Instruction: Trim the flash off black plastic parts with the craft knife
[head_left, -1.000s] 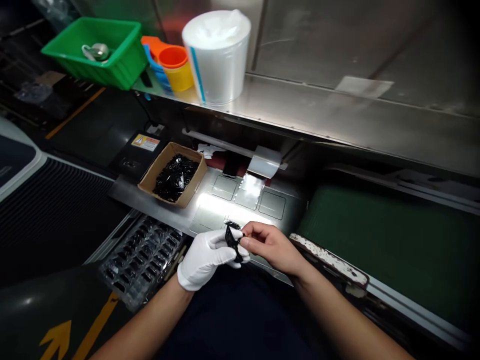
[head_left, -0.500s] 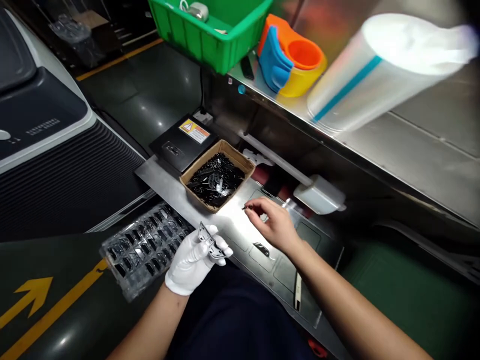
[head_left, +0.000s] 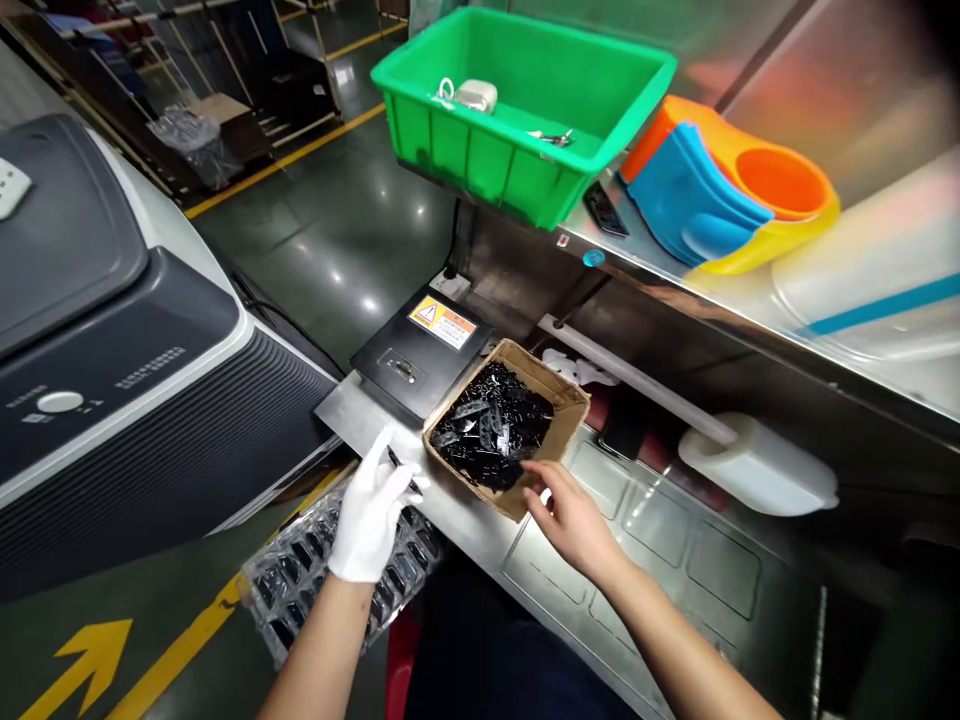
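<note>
My left hand [head_left: 369, 515], in a white glove, holds a thin dark part [head_left: 403, 470] between thumb and fingers, left of the cardboard box. My bare right hand [head_left: 562, 510] reaches over the near right rim of the cardboard box [head_left: 566, 410], its fingertips at the edge of the black pieces; its thumb and fingers are apart, with nothing visible between them. Many small black pieces [head_left: 517, 415] fill the box, with a few larger dark parts lying on top. Below my left hand sits a clear plastic tray [head_left: 300, 565] with rows of dark parts.
A black box with a warning label [head_left: 405, 375] stands behind the cardboard box. Above, a shelf bears a green bin [head_left: 487, 160], a phone [head_left: 604, 208], an orange-blue-yellow holder [head_left: 697, 200] and a large plastic-wrapped roll. A white roll [head_left: 757, 465] hangs on a bar at right.
The view has swung left and up. My right hand has gone from beside the box to its rim, and the small dark piece it pinched no longer shows. My left hand has turned its part edge-on.
</note>
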